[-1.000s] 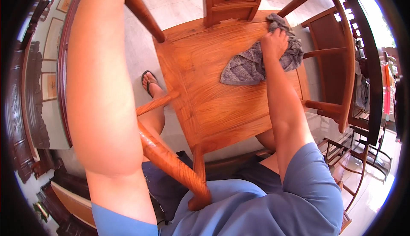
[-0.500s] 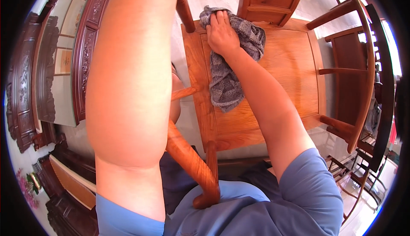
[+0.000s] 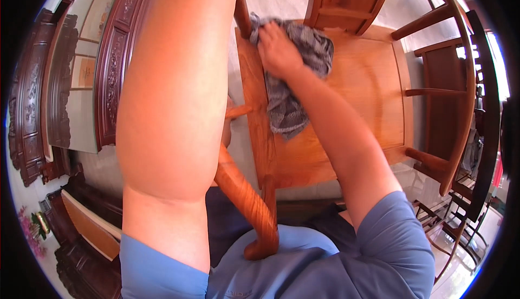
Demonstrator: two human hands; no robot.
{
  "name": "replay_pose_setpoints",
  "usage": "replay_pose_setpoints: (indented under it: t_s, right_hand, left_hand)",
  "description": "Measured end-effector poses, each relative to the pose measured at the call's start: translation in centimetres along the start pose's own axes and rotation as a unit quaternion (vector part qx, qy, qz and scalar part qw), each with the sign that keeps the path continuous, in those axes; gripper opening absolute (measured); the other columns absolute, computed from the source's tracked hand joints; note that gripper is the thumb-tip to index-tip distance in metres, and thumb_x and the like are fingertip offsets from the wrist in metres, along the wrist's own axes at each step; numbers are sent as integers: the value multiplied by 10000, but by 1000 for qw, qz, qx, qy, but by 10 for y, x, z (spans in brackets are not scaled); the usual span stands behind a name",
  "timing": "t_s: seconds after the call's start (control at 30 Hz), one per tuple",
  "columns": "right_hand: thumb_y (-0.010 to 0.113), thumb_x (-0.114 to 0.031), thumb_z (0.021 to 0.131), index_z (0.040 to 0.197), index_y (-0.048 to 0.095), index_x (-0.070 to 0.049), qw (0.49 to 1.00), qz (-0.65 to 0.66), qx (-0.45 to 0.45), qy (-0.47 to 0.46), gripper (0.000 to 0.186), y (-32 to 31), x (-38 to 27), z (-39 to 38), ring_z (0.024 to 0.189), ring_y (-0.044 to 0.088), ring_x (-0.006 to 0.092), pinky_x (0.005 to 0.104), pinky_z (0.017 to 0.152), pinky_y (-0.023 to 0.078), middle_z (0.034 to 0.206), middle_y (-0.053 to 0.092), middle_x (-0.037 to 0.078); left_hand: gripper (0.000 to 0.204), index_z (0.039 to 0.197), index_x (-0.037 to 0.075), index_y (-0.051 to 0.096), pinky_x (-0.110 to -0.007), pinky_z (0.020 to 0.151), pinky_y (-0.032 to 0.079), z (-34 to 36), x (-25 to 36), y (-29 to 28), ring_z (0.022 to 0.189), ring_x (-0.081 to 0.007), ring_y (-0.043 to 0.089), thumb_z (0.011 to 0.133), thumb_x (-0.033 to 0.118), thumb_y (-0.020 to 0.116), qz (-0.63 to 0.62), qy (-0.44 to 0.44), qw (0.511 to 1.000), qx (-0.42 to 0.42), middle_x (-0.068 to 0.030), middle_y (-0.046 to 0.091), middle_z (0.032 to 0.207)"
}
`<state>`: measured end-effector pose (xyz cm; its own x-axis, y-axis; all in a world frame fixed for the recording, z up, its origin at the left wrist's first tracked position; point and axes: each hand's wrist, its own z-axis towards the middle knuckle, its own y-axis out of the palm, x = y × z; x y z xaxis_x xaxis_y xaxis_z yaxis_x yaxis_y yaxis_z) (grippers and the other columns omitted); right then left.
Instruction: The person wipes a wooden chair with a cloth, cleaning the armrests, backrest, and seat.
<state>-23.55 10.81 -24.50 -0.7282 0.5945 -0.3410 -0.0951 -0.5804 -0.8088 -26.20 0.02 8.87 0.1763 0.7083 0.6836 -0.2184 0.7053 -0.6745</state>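
Note:
My right hand (image 3: 279,53) presses on a crumpled grey patterned towel (image 3: 290,109), its fingers bent over the cloth. The towel lies across the left part of a brown wooden chair's seat (image 3: 363,99), close to an upright post (image 3: 242,15) at the far left corner. Some of the cloth trails toward me, and a bunched part lies right of the hand. My left forearm (image 3: 173,93) reaches up past the top edge of the picture, so that hand is out of sight. A curved wooden armrest (image 3: 244,196) comes toward my body below the forearm.
The chair's back panel (image 3: 346,1) rises at the far side, and a curved rail (image 3: 460,82) with spindles bounds the right. Dark carved furniture (image 3: 111,77) stands at the left. More chairs (image 3: 466,201) are at the lower right.
My right hand has slid a little left and nearer, and the towel's far end now bunches against the corner post. My left arm has shifted slightly right in the picture.

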Motion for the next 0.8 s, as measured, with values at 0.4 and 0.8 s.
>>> replay_pose_setpoints:
  t_s: [0.4, 0.8]
  right_hand:
    - [548, -84, 951, 1426, 569, -85, 994, 42, -42, 94, 476, -1, 11, 13, 1501, 356, 371, 460, 1179, 408, 1552, 479, 142]
    - [607, -125, 979, 1310, 662, -29, 977, 164, -89, -100, 349, -25, -48, -38, 1421, 492, 340, 451, 1189, 397, 1437, 602, 157]
  left_hand:
    - [531, 1210, 9, 711, -368, 833, 533, -7, 6, 4, 931, -245, 692, 905, 442, 747, 8, 7, 1000, 2, -153, 742, 1029]
    - [512, 1224, 23, 702, -359, 845, 525, -46, 16, -1, 951, -236, 684, 924, 437, 728, 8, 32, 999, 13, -132, 734, 1056]
